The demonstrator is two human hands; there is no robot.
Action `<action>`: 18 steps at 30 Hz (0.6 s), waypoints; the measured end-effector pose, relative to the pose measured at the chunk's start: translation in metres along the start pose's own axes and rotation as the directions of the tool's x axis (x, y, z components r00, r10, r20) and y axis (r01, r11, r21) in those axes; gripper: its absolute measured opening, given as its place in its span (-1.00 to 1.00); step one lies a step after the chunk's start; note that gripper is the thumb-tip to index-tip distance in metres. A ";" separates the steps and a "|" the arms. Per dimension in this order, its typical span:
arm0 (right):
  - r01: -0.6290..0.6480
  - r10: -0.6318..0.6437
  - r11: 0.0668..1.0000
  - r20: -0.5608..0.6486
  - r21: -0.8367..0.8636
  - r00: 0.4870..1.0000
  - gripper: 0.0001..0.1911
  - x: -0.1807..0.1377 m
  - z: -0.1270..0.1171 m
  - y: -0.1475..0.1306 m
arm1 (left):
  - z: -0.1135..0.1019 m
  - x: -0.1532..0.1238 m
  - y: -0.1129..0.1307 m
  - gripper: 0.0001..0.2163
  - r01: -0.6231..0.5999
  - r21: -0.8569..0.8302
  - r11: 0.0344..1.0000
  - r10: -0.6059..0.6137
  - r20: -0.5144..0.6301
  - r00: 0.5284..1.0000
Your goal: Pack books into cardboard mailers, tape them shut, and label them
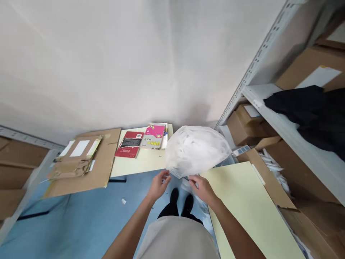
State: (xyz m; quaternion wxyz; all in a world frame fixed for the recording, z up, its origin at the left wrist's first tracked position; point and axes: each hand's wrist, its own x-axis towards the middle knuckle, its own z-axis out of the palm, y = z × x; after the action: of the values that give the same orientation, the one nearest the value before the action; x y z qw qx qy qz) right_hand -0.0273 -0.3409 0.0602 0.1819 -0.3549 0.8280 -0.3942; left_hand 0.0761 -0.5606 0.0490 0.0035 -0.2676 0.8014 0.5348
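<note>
A bulging translucent white plastic bag (195,149) full of white pieces hangs in front of me, over the gap between two tables. My left hand (158,184) pinches the bag's lower edge on the left side. My right hand (202,187) grips the same lower edge on the right. Both hands are closed on the plastic. Below them I see my dark shoes on the blue floor.
A pale yellow table (140,163) ahead carries a red book (129,144), a pink book (154,136) and flattened cardboard (86,162). A second yellow table (248,208) is at my right. A metal shelf (285,126) with cardboard boxes and dark cloth stands on the right.
</note>
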 end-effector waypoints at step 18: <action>-0.271 0.209 0.919 0.227 0.286 0.951 -0.44 0.160 0.114 -0.056 | -0.110 0.049 -0.081 -0.61 0.119 0.158 0.980 -0.075 -0.260 0.963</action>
State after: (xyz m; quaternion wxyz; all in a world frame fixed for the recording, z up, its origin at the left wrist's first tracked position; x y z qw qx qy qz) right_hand -0.0454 -0.5424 0.0290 0.3622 -0.2531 0.7705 -0.4594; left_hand 0.1003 -0.6990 0.0128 -0.0490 -0.3713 0.8245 0.4242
